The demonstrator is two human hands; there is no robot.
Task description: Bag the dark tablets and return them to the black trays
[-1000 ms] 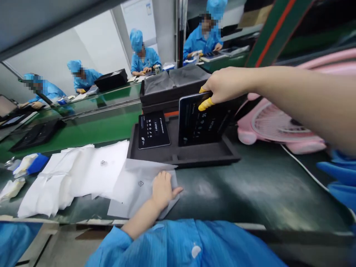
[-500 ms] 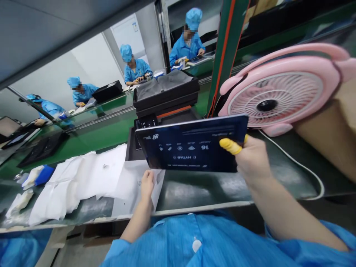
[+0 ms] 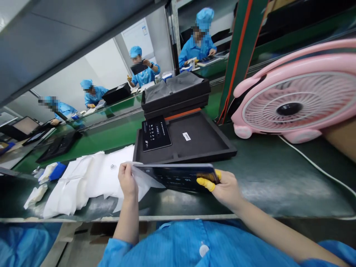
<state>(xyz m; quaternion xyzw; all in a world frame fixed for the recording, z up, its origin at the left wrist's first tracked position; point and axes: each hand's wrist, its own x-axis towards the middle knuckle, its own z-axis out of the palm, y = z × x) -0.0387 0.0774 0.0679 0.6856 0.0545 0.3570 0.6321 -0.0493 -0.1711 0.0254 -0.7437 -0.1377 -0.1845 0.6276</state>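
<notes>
My right hand [image 3: 225, 187], with yellow finger cots, grips the right end of a dark glass panel [image 3: 178, 176] held nearly flat just above the green bench. My left hand [image 3: 127, 180] pinches the open edge of a translucent white bag [image 3: 141, 181] at the panel's left end. Whether the panel's end is inside the bag I cannot tell. Behind them lies a black foam tray [image 3: 205, 142] with a second dark panel [image 3: 155, 133] in its left slot; the right slot holds only a small white label.
A pile of white bags [image 3: 83, 178] lies left of my hands. A pink fan [image 3: 294, 107] with a white cord stands at the right. Stacked black trays [image 3: 175, 94] sit behind the foam tray. Several people in blue work along the green conveyor beyond.
My right hand lifted the panel out of the tray's right slot and brought it down toward me. My left hand went from pressing the bag flat to lifting its edge at the panel's end.
</notes>
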